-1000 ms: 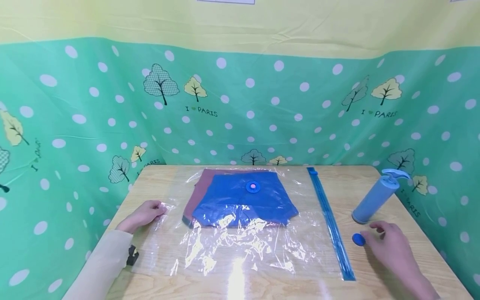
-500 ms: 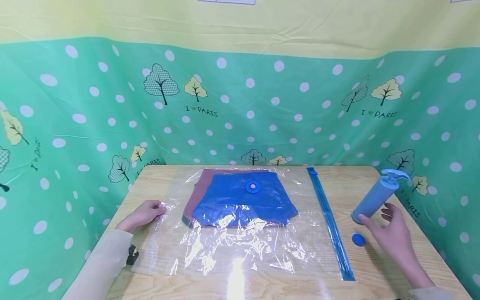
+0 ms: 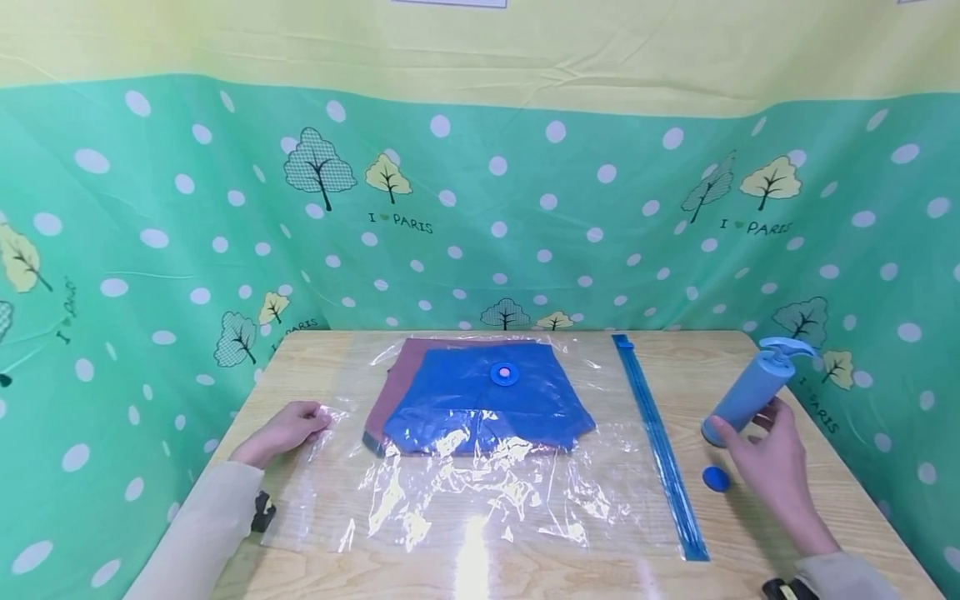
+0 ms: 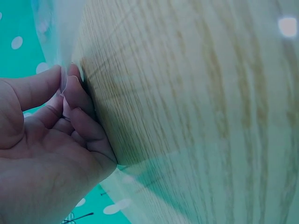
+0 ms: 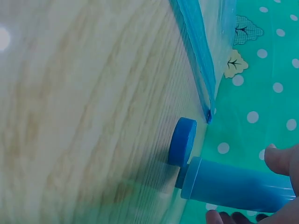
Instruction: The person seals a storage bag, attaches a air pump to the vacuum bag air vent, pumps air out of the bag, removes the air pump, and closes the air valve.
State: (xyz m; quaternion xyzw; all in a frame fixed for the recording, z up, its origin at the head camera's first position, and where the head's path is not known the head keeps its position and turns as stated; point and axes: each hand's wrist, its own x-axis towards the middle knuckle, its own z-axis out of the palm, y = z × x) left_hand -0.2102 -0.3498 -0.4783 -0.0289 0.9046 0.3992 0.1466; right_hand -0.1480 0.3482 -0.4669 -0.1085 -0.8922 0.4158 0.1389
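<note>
My left hand (image 3: 288, 432) pinches the left edge of a clear vacuum storage bag (image 3: 525, 512) between thumb and fingers. The left wrist view shows that thin film at the fingertips. Inside the bag lie folded blue cloth (image 3: 465, 392) and mauve cloth (image 3: 399, 379), under a round blue valve (image 3: 504, 374). At the right, a blue hand pump (image 3: 742, 398) stands on its nozzle end. My right hand (image 3: 772, 467) reaches around its lower barrel, thumb on the near side, fingers behind. In the right wrist view, the thumb (image 5: 279, 158) shows a gap from the barrel.
A blue valve cap (image 3: 716, 478) lies on the wooden table (image 3: 682, 358) in front of the pump. The bag's blue zip strip (image 3: 660, 446), with its slider at the far end, runs between bag and pump. A dotted green curtain (image 3: 525, 242) surrounds the table.
My right hand has moved from the blue cap, up to the pump's lower barrel, with its fingers passing behind it. The left hand keeps its hold on the bag's edge.
</note>
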